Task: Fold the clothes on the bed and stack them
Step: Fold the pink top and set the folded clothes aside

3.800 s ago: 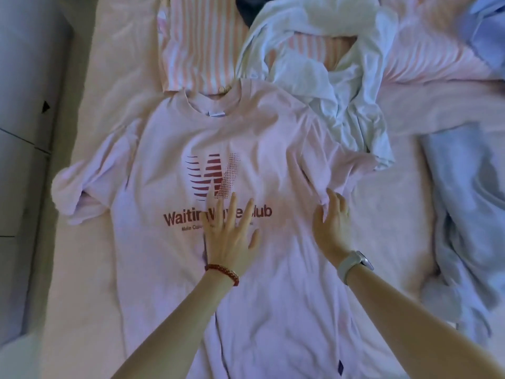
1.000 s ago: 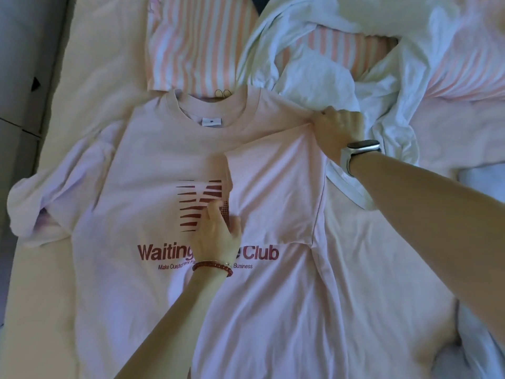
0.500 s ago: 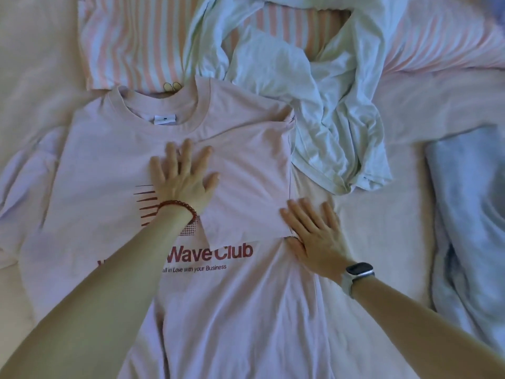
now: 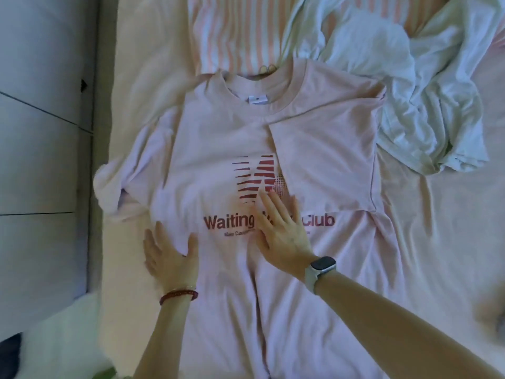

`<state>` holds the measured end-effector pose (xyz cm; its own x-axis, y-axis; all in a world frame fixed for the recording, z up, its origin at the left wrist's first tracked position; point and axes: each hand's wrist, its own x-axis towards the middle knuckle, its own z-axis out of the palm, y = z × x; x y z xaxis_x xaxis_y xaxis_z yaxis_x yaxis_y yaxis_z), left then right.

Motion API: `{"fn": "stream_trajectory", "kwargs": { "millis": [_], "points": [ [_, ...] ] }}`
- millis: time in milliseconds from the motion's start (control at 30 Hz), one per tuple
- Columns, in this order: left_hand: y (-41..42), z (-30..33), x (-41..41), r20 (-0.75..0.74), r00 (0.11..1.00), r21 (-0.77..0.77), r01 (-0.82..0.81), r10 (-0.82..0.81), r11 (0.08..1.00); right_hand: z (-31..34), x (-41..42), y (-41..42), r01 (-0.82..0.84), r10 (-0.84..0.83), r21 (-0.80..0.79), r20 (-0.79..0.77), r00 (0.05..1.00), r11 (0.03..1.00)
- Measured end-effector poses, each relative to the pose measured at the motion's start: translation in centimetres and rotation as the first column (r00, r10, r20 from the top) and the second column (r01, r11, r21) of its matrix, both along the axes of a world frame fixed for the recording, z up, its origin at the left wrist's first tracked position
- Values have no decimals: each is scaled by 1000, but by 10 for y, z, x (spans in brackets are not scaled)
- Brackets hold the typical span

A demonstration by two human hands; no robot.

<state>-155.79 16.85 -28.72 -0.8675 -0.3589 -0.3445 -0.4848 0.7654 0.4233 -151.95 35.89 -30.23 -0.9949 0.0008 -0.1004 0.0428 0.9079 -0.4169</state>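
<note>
A pale pink T-shirt (image 4: 218, 138) with red "Waiting ... Club" print lies face up on the bed, collar away from me. Its right sleeve is folded in over the chest; the left sleeve lies bunched at the bed's left edge. My left hand (image 4: 169, 254), with a red bead bracelet, rests flat on the shirt's left side below the sleeve. My right hand (image 4: 281, 228), a watch on its wrist, lies flat with straight fingers over the middle of the print. A crumpled white garment (image 4: 426, 113) lies at the upper right.
A pink-and-white striped cloth (image 4: 232, 31) lies beyond the collar. The cream bed sheet (image 4: 437, 228) spreads to the right. Grey cabinet fronts (image 4: 41, 132) run close along the bed's left edge.
The right sleeve was folded in over the chest. Since half a second ago my left hand slid from the chest to the shirt's left side and my right hand moved onto the print.
</note>
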Motion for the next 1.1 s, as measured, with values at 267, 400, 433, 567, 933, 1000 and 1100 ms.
{"fn": "stream_trajectory", "kwargs": {
  "millis": [267, 400, 433, 567, 933, 1000, 1100],
  "points": [
    [-85, -13, 85, 311, 945, 229, -174, 98, 958, 2, 78, -94, -134, 141, -48, 217, 966, 990],
    [-99, -14, 124, 347, 938, 334, -137, 14, 933, 13, 103, -104, -150, 148, -13, 266, 953, 989],
    [-105, -11, 132, 300, 954, 342, -131, 24, 931, 15, 107, -105, -166, 160, -1, 266, 951, 986],
    [-147, 0, 143, 58, 987, 218, -157, 148, 963, 19, 124, -104, -309, 275, 73, 298, 914, 948],
    [-220, -12, 183, 424, 906, 47, -40, 16, 998, 36, 131, -155, -629, 617, -251, 631, 470, 736],
    [-229, -9, 179, 404, 904, -14, -144, 137, 989, 41, 115, -161, -421, 576, -396, 622, 531, 816],
    [-223, -5, 153, 214, 960, 71, -200, 181, 977, 43, 82, -167, -358, 479, -340, 409, 776, 870]
  ]
}}
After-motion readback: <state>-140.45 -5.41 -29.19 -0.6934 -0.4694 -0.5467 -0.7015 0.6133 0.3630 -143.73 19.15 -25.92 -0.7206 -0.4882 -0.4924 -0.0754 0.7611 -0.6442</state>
